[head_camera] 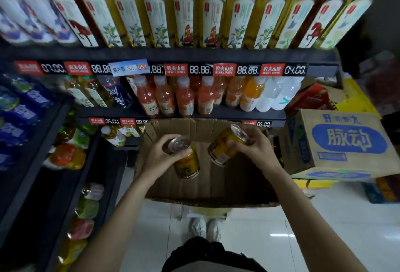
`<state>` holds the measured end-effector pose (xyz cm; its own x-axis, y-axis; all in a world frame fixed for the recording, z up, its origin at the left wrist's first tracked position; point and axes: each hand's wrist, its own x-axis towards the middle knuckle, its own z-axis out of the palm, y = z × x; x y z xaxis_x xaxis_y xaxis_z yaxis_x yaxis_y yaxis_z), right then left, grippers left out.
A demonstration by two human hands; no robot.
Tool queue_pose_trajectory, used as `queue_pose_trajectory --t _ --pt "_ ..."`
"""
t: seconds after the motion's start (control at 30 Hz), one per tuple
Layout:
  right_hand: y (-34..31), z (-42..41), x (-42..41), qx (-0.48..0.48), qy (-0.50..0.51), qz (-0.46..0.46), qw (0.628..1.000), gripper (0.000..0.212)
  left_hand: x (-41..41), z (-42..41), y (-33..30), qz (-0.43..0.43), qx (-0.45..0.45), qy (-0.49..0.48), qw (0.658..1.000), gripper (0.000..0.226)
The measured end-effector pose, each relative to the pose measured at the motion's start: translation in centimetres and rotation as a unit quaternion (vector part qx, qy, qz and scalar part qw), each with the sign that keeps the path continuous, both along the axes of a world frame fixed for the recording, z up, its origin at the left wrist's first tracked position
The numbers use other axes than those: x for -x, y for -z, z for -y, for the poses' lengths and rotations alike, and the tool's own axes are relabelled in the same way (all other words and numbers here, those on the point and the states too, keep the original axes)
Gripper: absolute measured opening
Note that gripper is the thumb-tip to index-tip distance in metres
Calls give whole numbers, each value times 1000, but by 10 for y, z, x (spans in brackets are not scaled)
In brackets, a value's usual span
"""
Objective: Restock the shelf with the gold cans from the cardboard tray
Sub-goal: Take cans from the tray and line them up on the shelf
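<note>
Head camera, looking down, close above shelf front.

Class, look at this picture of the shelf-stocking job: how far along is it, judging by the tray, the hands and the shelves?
Nearly emptied: the cardboard tray shows only bare floor, no cans left inside. In hand: the left hand grips one gold can, the right hand grips another gold can, both above the tray. Left: shelving these two. No gold cans show on the visible shelves, so their spot cannot be told.

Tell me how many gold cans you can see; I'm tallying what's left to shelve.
2. One gold can in the left hand, one in the right hand, over the cardboard tray.
</note>
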<state>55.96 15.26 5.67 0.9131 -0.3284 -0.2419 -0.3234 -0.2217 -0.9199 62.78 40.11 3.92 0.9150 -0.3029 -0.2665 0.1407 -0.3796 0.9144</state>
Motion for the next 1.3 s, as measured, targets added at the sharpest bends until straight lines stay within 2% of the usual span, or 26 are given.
queue_pose_trajectory --t 0.13,0.2,0.27,0.37,0.53,0.77,0.83,0.93,1.0,1.1,1.3 --pt "-74 1 -7 -22 -42 78 996 59 -11 7 -76 94 51 -20 994 53" --pt "-109 3 -14 -13 -60 112 992 51 -17 13 -112 142 54 -13 988 53" --pt "-142 5 -21 21 -81 147 986 48 -23 18 -144 192 51 -6 980 56" --pt "-190 9 -29 79 -111 195 971 59 -30 25 -189 278 42 -20 959 55" --pt "-259 16 -46 170 -158 291 928 66 -51 32 -265 452 21 -74 889 50" --pt "-347 16 -73 246 -167 412 861 65 -91 45 -364 597 45 -133 790 52" --pt "-369 16 -87 264 -156 441 844 65 -108 47 -385 611 32 -142 778 55" --pt "-396 13 -114 320 -137 455 820 64 -145 51 -403 601 -12 -147 786 58" --pt "-408 9 -135 353 -126 446 812 69 -170 53 -406 593 -41 -140 792 55" --pt "-416 3 -166 393 -130 427 804 69 -204 52 -403 609 -99 -132 776 57" --pt "-424 -5 -216 463 -206 360 784 65 -250 47 -401 587 -165 -128 782 59"
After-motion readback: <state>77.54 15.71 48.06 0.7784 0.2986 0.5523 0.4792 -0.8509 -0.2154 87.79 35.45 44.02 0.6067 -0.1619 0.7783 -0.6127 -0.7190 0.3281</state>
